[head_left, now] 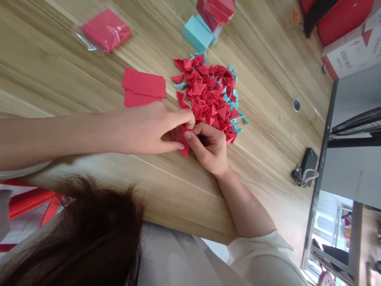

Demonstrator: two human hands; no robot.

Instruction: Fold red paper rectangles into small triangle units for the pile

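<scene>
A small folded red paper strip [185,147] is pinched between my two hands over the wooden table. My left hand [149,129] comes in from the left, its thumb and fingers closed on the strip's left side. From the lower right reaches my right hand [210,147], with thumb and bent forefinger gripping the strip's upper part. Just beyond the hands lies a heap of folded red paper triangles [205,91], with light blue triangles [233,99] along its right side. Flat red paper rectangles [144,83] lie above my left wrist.
A wrapped red paper pack [106,31] lies at the upper left. Light blue paper stacks [198,33] and a red pack [216,12] sit at the top. Keys [301,176] beside a black box [309,161] and a sticky-note box [351,53] are at the right.
</scene>
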